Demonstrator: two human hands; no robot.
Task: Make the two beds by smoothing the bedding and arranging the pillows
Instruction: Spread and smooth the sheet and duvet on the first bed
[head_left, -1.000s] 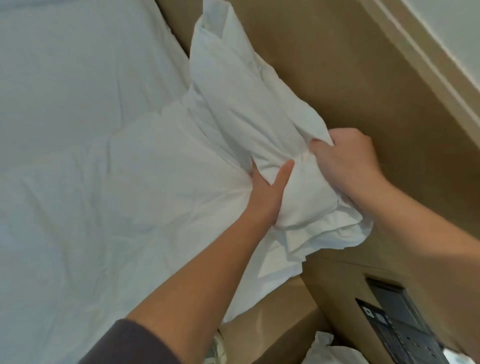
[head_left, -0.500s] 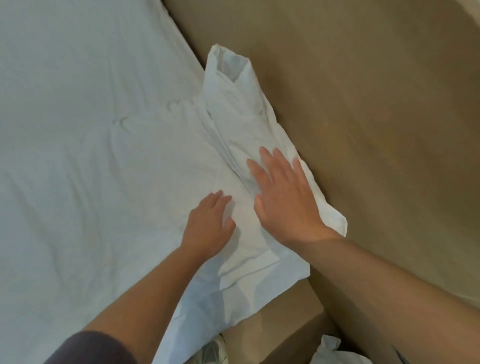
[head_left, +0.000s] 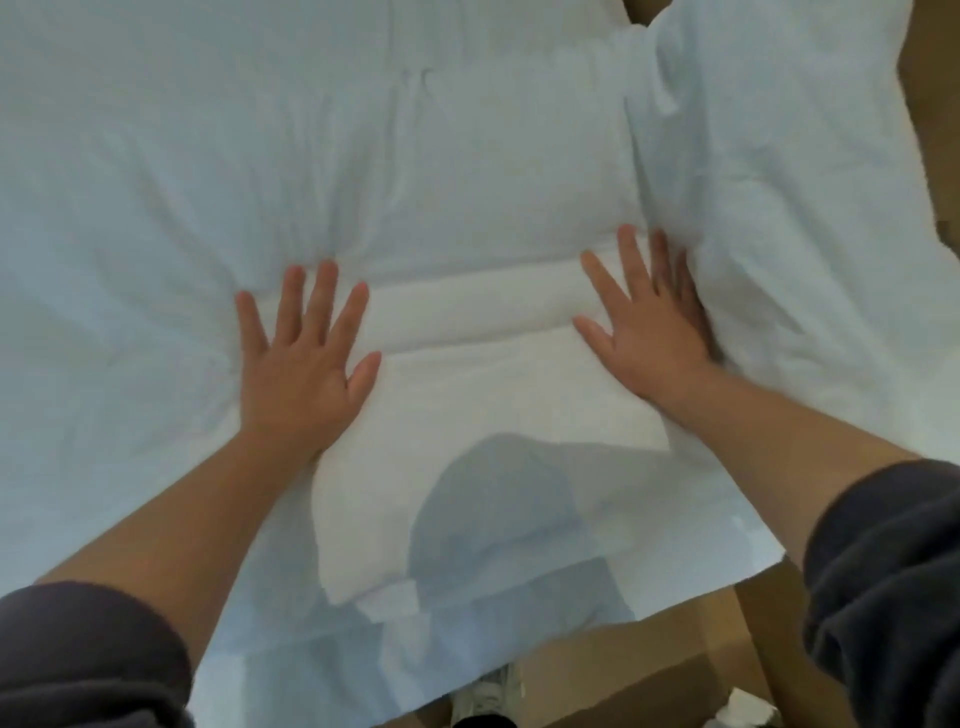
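Note:
A white duvet (head_left: 156, 182) covers the bed and fills most of the head view. Its near edge is folded back into a flat white band (head_left: 467, 306) across the middle. My left hand (head_left: 306, 358) lies flat on the left end of that band, fingers spread. My right hand (head_left: 649, 322) lies flat on the right end, fingers straight and pointing away from me. A white pillow (head_left: 779, 156) sits just right of my right hand, its edge touching my fingers. My head's shadow falls on the bedding near me.
The tan wooden bed frame (head_left: 649, 665) runs along the near edge below the bedding, and tan panelling (head_left: 935, 130) shows at the right. A white shoe (head_left: 488, 696) and a crumpled white item (head_left: 748, 712) are on the floor.
The view has swung to face the bed. Both hands have let go of the pillow and moved apart; they now lie flat on the folded bedding band.

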